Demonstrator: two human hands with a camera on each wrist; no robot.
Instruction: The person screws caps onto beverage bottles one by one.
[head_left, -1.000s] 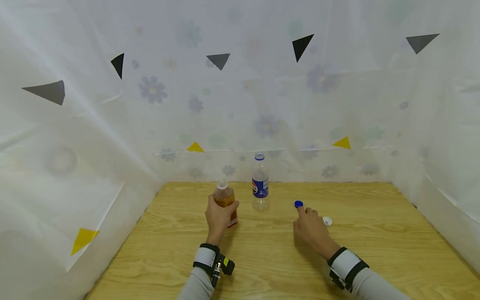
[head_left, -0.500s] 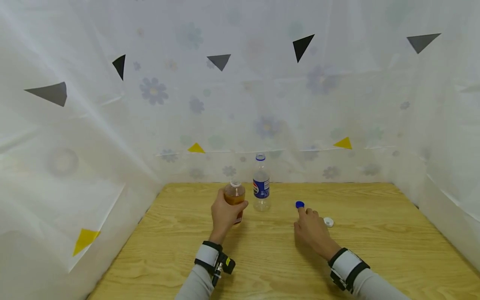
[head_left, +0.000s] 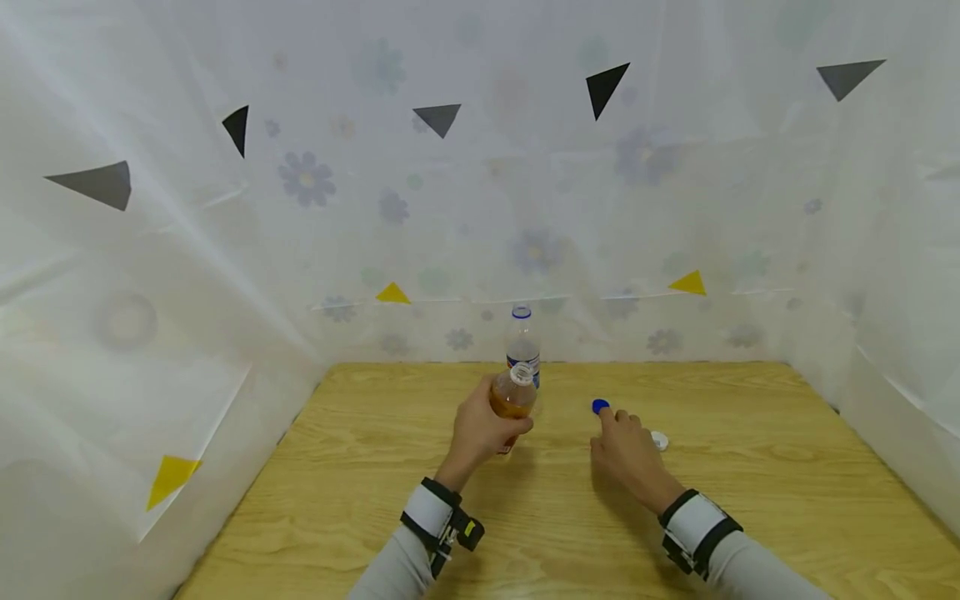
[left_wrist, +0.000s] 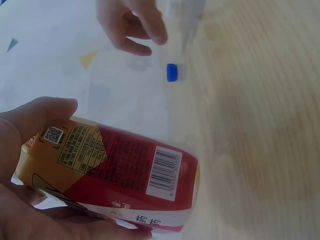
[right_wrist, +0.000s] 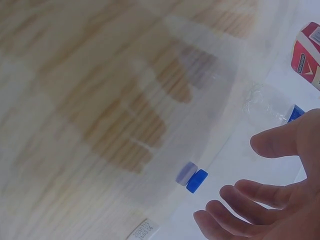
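Note:
My left hand (head_left: 482,427) grips an uncapped bottle of amber drink (head_left: 514,398) with a red and orange label (left_wrist: 127,162). It leans slightly to the right; whether its base touches the table I cannot tell. Behind it stands an uncapped clear bottle (head_left: 522,337) with a blue label, partly hidden. My right hand (head_left: 628,452) is held low over the table, fingers spread and loosely bent. Just beyond its fingertips lies a blue cap (right_wrist: 197,181), apart from them in the right wrist view. A white cap (head_left: 659,441) lies beside that hand.
The wooden table (head_left: 360,500) meets white plastic sheeting (head_left: 480,208) at the back and sides. Flower prints and dark and yellow triangles mark the sheeting. A camera (head_left: 468,532) is strapped to the left wrist.
My left hand has carried the amber drink bottle rightward, so that it now stands in front of the clear bottle and tilts slightly. My right hand has stayed nearly still by the blue cap.

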